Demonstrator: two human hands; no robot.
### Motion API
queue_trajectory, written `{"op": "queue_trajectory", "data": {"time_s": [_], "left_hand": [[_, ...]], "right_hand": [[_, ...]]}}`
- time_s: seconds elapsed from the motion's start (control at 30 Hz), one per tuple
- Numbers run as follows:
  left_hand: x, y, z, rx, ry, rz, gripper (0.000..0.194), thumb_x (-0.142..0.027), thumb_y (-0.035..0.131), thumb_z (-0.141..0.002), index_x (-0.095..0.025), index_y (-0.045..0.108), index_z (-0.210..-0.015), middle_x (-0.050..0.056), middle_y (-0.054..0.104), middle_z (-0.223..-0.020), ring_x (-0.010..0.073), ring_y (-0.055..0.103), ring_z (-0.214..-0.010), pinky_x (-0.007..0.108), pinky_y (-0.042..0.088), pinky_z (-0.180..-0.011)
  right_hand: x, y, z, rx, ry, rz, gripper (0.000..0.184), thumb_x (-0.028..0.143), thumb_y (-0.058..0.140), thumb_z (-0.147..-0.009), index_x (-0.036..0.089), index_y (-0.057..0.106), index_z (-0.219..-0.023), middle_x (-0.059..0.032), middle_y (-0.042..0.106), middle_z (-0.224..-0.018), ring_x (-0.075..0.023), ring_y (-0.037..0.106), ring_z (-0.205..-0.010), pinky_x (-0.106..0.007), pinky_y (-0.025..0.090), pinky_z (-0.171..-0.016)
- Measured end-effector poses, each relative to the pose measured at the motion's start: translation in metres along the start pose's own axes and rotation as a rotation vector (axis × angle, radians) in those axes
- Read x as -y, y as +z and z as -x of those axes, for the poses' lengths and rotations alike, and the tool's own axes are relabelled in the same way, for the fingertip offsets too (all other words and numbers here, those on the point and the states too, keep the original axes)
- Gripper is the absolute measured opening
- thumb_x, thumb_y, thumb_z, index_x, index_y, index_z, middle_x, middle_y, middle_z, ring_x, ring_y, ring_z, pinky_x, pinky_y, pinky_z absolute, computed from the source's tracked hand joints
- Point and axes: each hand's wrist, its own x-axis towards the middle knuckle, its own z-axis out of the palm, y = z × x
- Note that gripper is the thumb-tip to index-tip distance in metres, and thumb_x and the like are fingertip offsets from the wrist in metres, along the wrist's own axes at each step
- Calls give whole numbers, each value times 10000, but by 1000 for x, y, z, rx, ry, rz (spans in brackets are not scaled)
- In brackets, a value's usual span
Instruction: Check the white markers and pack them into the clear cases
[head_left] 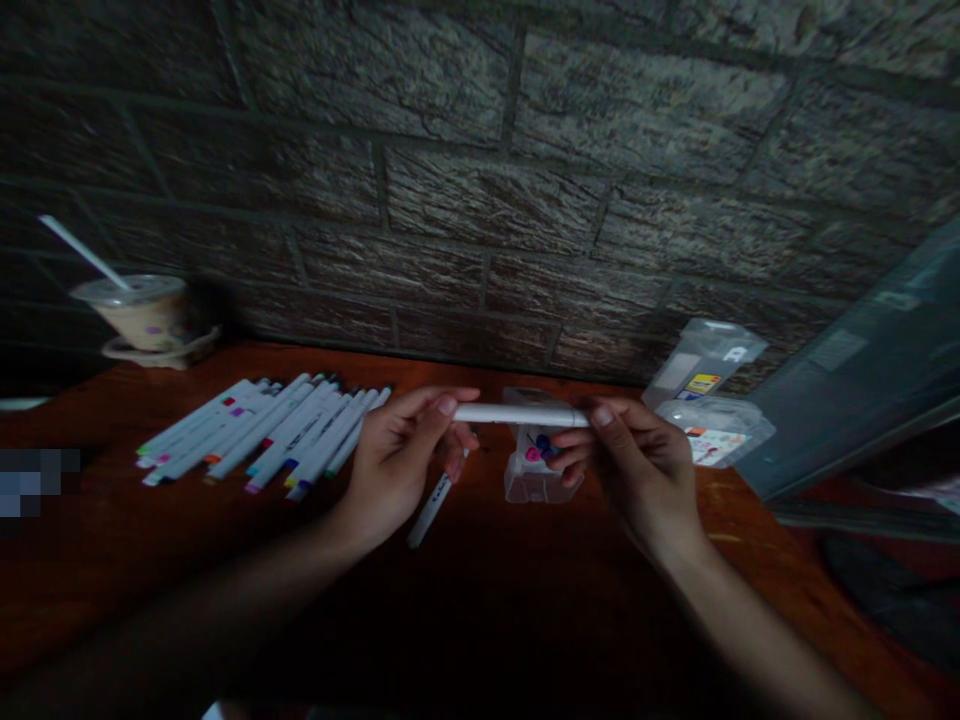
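A white marker [517, 414] is held level in the air between my two hands. My left hand [409, 450] pinches its left end between thumb and fingers. At the other end, my right hand [637, 450] grips it the same way, hiding the tip. Below and behind the marker sits a clear plastic box [536, 485] with a few small pink and blue items [541, 448] in it, partly covered by my right fingers. Another white marker [435, 508] with dark lettering lies on the table beside my left hand. To the left, several white markers [277, 430] with coloured ends lie in a pile.
A lidded cup [146, 315] with a straw stands in a carrier at the back left of the wooden table [187, 570]. Two clear plastic cases [701, 360] with labels are at the right edge. A stone-block wall [450, 200] rises behind the table.
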Motion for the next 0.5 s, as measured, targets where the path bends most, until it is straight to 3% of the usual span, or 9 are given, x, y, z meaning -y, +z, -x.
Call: {"op": "queue_trajectory", "data": {"time_s": [0.5], "left_hand": [[-11, 8, 3, -45, -20, -200, 196, -253, 853, -792, -162, 782, -951, -5, 713, -601, 87, 571, -414, 177, 431, -395]], "right_hand": [[1, 6, 3, -37, -105, 172, 178, 230, 891, -797, 206, 795, -944, -33, 818, -691, -181, 754, -499, -252, 653, -452]]}}
